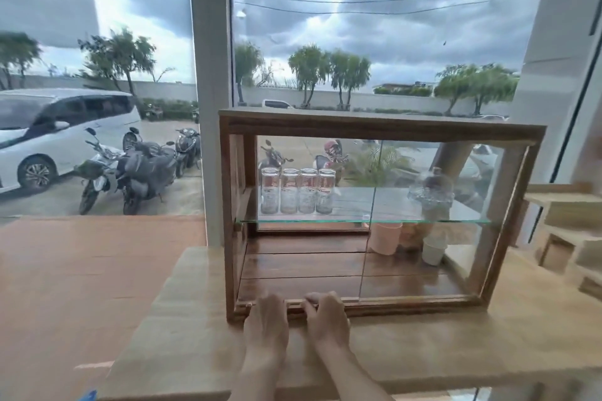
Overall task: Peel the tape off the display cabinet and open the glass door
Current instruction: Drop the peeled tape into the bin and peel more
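Note:
A wooden display cabinet [384,125] with sliding glass doors [423,257] stands on a light wooden counter [182,329]. Both my hands rest on its bottom front rail at the left. My left hand [265,322] lies flat with its fingertips on the rail. My right hand [325,316] curls its fingers over the rail's edge, pinching at something there. A small pale strip, perhaps tape [249,304], shows on the rail left of my left hand. A vertical glass edge runs down the cabinet's middle.
Several clear glass bottles [298,190] stand on the glass shelf [325,221]; cups [386,238] and a glass dome [430,189] sit at the right. Wooden box shelves [566,228] stand right of the cabinet. A white pillar [211,75] and a big window are behind.

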The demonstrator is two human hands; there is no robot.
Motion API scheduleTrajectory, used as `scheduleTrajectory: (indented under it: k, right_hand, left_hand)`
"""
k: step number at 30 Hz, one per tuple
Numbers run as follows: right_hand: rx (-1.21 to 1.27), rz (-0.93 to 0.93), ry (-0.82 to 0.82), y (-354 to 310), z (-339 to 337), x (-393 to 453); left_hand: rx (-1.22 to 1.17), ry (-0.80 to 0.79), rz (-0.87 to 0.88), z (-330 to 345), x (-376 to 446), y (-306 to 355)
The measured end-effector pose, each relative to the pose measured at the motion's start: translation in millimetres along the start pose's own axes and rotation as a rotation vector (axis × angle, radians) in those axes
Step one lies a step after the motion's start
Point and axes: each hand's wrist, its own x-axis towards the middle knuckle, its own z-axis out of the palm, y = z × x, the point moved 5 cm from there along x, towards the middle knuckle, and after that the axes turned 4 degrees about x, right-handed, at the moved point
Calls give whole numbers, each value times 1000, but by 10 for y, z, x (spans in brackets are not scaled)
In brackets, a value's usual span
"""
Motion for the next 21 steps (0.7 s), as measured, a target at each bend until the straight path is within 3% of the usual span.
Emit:
scheduleTrajectory:
  k: [9,13,21]
  right_hand:
    - [151,-24,10,31,-58,-14]
    - [244,-81,-5,-146,-21,-346]
    - [212,-495,-309,-1214,943,-1410]
  left_hand:
    - [-219,196,48,-181,-177,-6]
    - [-296,250,26,-348,-377,-379]
    - [-243,545,-217,-1220,-1124,-1750]
